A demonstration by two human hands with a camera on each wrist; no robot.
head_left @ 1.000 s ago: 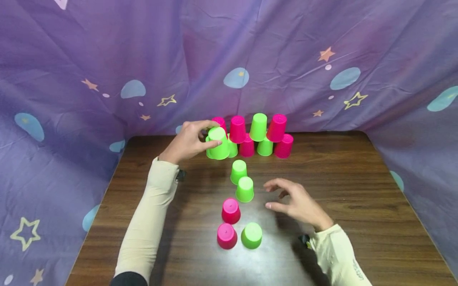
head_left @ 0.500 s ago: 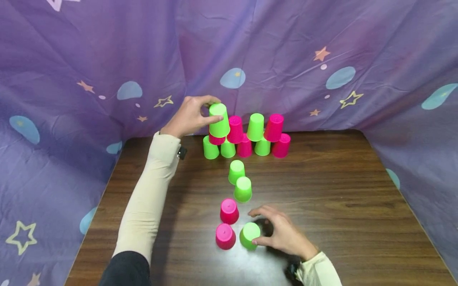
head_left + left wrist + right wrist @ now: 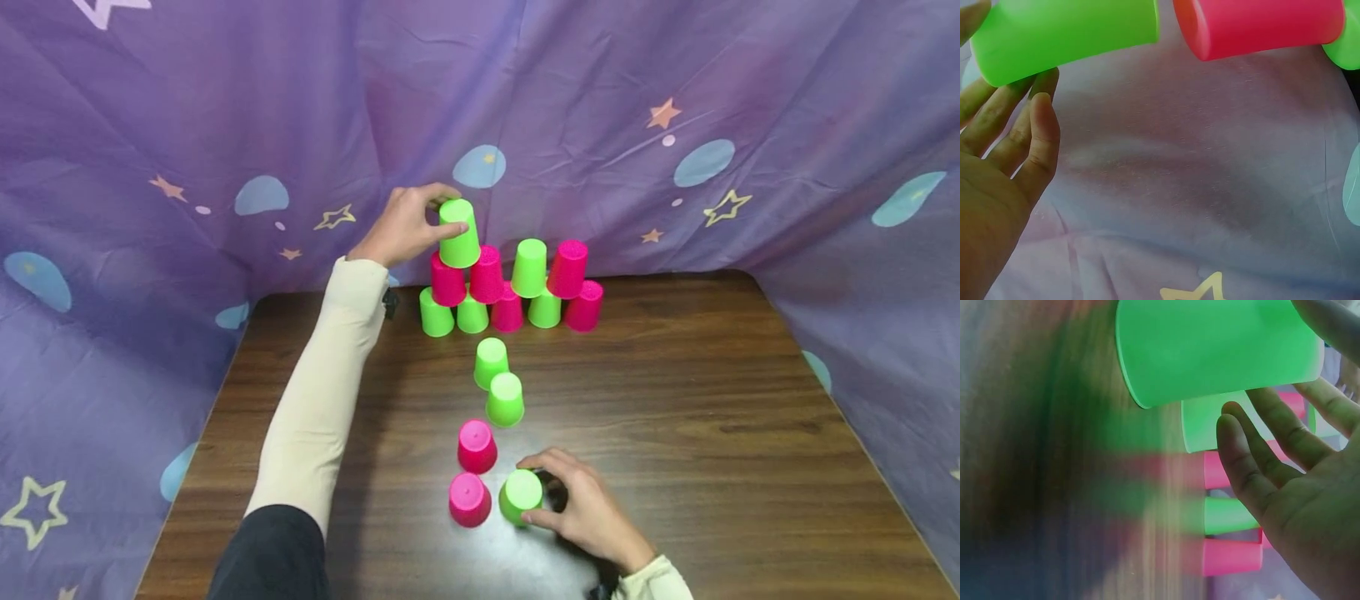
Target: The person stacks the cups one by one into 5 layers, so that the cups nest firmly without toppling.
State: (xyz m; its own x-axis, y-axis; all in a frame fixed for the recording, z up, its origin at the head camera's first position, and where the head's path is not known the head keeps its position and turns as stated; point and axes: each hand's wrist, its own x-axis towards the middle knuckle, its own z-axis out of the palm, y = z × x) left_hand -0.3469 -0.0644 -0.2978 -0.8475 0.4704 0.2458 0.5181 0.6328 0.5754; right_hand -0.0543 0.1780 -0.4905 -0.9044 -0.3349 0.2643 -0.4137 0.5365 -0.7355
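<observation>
My left hand (image 3: 405, 223) pinches an upside-down green cup (image 3: 459, 237) between thumb and fingers, over the left end of a two-row cup wall. Below it in that wall's upper row are a pink cup (image 3: 447, 283) and a second pink cup (image 3: 487, 279). The left wrist view shows a gap between the held green cup (image 3: 1066, 37) and the pink cup (image 3: 1266, 25). Near the front, my right hand (image 3: 588, 508) has its thumb and fingers around another upside-down green cup (image 3: 519, 500), low at the table; the right wrist view shows this green cup (image 3: 1216, 353) close up.
The upper row continues with a green cup (image 3: 530, 268) and a pink cup (image 3: 567, 270); several cups form the base row. Two green cups (image 3: 491, 360) and two pink cups (image 3: 476, 446) stand mid-table (image 3: 675, 400). A patterned purple cloth (image 3: 585, 100) hangs right behind.
My left hand has raised its green cup from the wall's lower left to above the upper row. My right hand has come left and nearer, and now grips the front green cup.
</observation>
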